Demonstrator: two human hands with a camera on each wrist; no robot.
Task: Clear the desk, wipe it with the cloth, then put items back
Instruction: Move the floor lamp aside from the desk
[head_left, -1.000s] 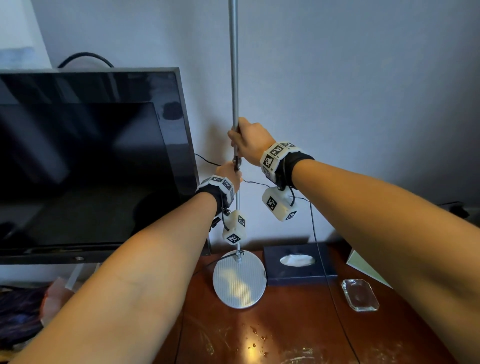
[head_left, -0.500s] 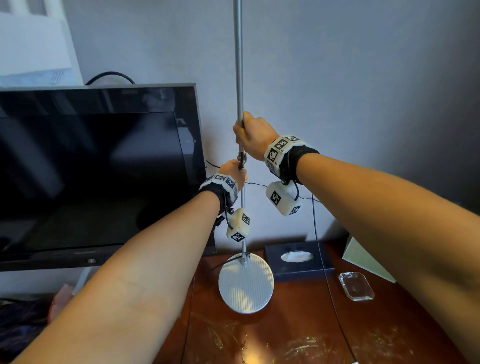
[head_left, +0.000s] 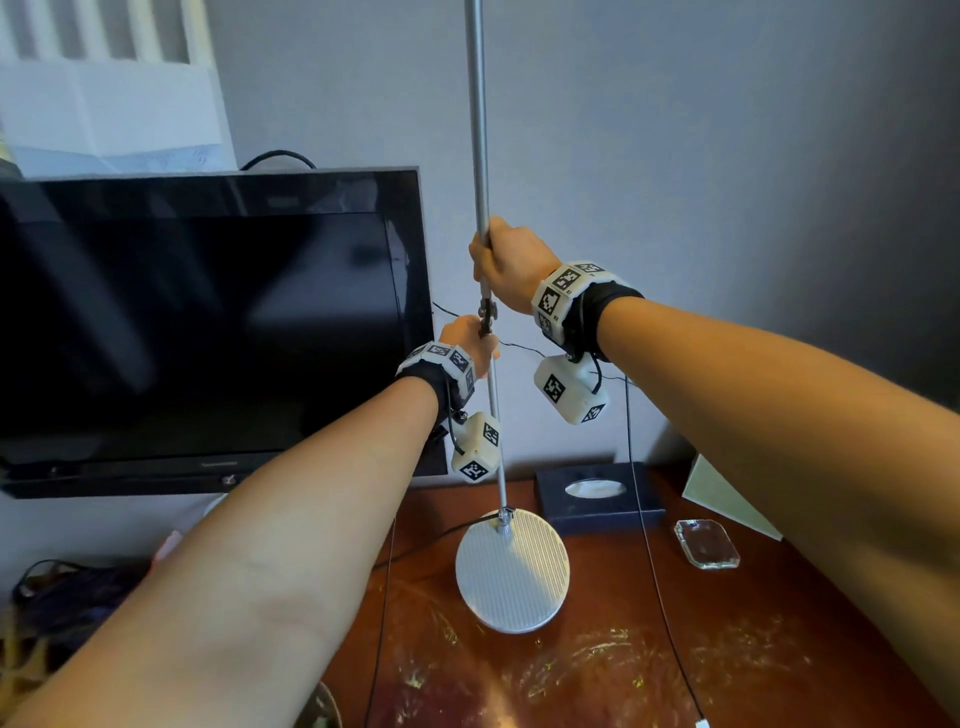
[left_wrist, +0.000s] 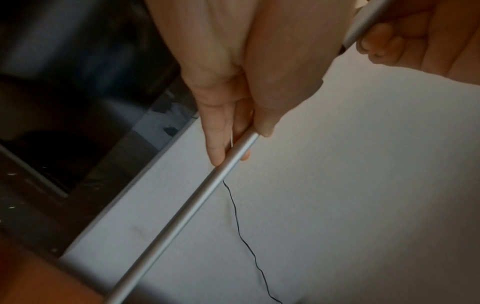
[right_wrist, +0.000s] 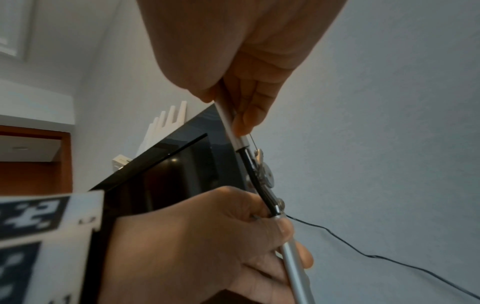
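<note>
Desk (head_left: 597, 675), clearing stage, unwiped: lamp (head_left: 511, 566) base standing at centre, pole gripped by left hand (head_left: 470, 345) and right hand (head_left: 511, 267); box (head_left: 597, 506) at 12 o'clock, glass dish (head_left: 706, 543) at 2.

Lamp at the far middle of the table, both hands on its pole.

The lamp (head_left: 511, 569) stands on the table (head_left: 597, 675); the right hand (head_left: 511, 265) grips the pole just above the left hand (head_left: 470, 343). A monitor (head_left: 208, 322) lies left of the pole. A box (head_left: 597, 499) sits just right of the lamp's base, against the wall; a tray (head_left: 706, 543) lies right of the box, slightly nearer.
</note>
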